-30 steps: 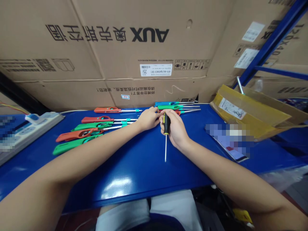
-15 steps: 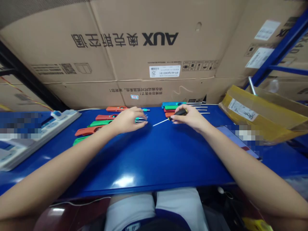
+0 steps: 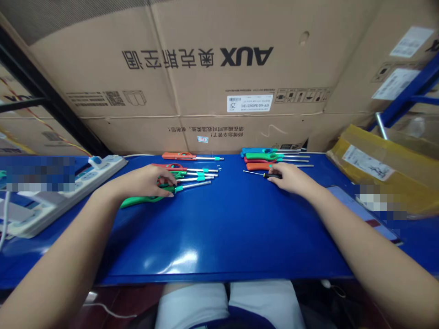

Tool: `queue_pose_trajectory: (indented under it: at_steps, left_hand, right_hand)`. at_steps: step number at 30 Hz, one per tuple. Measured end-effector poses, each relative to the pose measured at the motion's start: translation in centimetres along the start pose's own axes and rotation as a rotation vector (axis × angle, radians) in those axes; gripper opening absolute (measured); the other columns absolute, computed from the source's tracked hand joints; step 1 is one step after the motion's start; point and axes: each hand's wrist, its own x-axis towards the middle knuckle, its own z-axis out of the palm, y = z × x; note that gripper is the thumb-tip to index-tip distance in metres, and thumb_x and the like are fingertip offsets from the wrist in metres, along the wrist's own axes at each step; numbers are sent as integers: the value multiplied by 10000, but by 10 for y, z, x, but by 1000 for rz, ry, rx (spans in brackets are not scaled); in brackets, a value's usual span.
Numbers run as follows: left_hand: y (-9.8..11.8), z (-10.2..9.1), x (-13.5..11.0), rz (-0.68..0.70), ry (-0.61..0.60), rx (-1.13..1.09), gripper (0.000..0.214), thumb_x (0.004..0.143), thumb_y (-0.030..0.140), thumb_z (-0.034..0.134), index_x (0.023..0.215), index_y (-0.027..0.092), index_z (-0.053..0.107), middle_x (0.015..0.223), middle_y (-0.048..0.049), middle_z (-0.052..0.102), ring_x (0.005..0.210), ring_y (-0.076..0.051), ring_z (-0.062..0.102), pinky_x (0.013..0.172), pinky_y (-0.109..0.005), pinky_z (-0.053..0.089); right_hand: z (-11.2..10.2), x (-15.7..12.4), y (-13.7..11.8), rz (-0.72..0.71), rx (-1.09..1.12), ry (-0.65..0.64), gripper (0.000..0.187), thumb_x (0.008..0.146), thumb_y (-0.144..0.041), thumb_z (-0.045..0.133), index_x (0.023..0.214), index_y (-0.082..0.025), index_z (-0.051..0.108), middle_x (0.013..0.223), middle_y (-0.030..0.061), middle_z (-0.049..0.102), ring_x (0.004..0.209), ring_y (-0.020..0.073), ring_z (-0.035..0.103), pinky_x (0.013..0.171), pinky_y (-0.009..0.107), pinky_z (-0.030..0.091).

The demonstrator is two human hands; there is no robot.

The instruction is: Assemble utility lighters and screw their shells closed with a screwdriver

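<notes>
My left hand [image 3: 146,183] is over a row of long-nosed gas lighters, its fingers and thumb closed around the handle of one that is mostly hidden. Nearest me lies a green lighter [image 3: 137,201], partly under that hand. Just beyond the fingers is a red lighter [image 3: 171,167], and an orange lighter [image 3: 176,156] lies farthest back. My right hand [image 3: 288,176] grips a screwdriver [image 3: 273,176] by its dark handle. The thin shaft points left, low over the table, in front of another orange lighter [image 3: 255,166].
A blue table [image 3: 212,237] extends before me. More lighters, including a green lighter [image 3: 257,156], are grouped at back right. A white power strip [image 3: 73,192] stands left; a yellow-taped box [image 3: 370,169] and a tablet-like device [image 3: 356,208] are right. A large cardboard sheet [image 3: 206,109] backs the table.
My left hand has moved left and nearer me, from the lighters' metal tips to their handles. My right hand has lowered the screwdriver, which lies flatter now. The view has shifted slightly.
</notes>
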Motion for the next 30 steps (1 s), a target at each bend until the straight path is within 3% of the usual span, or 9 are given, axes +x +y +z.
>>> queue_pose_trajectory:
  at_steps: [7, 12, 14, 16, 19, 26, 30]
  left_hand:
    - [5, 11, 6, 34, -37, -37, 208, 798, 401, 693, 898, 259, 807, 882, 5, 783, 767, -193, 708, 695, -261, 517]
    - [45, 29, 12, 254, -25, -107, 162, 854, 359, 702, 917, 251, 805, 932, 0, 788, 818, -177, 718, 759, -259, 534]
    - [70, 43, 16, 334, 57, -136, 194, 892, 371, 704, 986, 231, 800, 958, -29, 791, 852, -185, 720, 800, -278, 539]
    - [93, 56, 18, 415, 203, -174, 313, 899, 429, 725, 1124, 215, 763, 1016, -56, 785, 910, -202, 716, 840, -303, 542]
    - [113, 66, 18, 525, 279, -186, 464, 881, 497, 742, 1256, 228, 698, 1108, -74, 758, 1002, -225, 695, 910, -343, 534]
    - [93, 53, 11, 569, 197, -33, 588, 809, 586, 748, 1260, 222, 651, 1166, -75, 710, 1044, -245, 674, 929, -341, 511]
    - [82, 51, 10, 528, 114, 5, 447, 775, 490, 776, 1100, 205, 662, 1019, -30, 710, 858, -194, 672, 756, -279, 487]
  right_hand:
    - [9, -5, -14, -35, -183, 116, 185, 869, -288, 643, 993, -175, 718, 1217, 194, 614, 1220, 411, 504, 995, 561, 440]
    - [9, -18, -49, -272, -153, 272, 220, 940, -329, 593, 1078, -198, 703, 1252, 180, 610, 1217, 382, 517, 1034, 596, 417]
    - [9, -24, -65, -405, -25, 203, 256, 975, -392, 590, 1126, -208, 687, 1264, 152, 622, 1241, 337, 526, 1078, 559, 399]
    - [9, -30, -78, -581, 106, 1, 339, 979, -434, 607, 1250, -232, 635, 1275, 123, 628, 1223, 286, 552, 1071, 498, 419]
    - [11, -35, -88, -695, 225, -211, 461, 914, -520, 689, 1246, -209, 615, 1154, 96, 673, 1090, 250, 608, 979, 425, 464]
    - [11, -35, -82, -657, 215, -268, 520, 832, -566, 760, 1178, -201, 626, 1023, 59, 680, 922, 216, 607, 858, 360, 457]
    - [8, -37, -83, -668, 177, -260, 447, 847, -532, 759, 1122, -201, 638, 985, 50, 687, 904, 215, 604, 838, 351, 450]
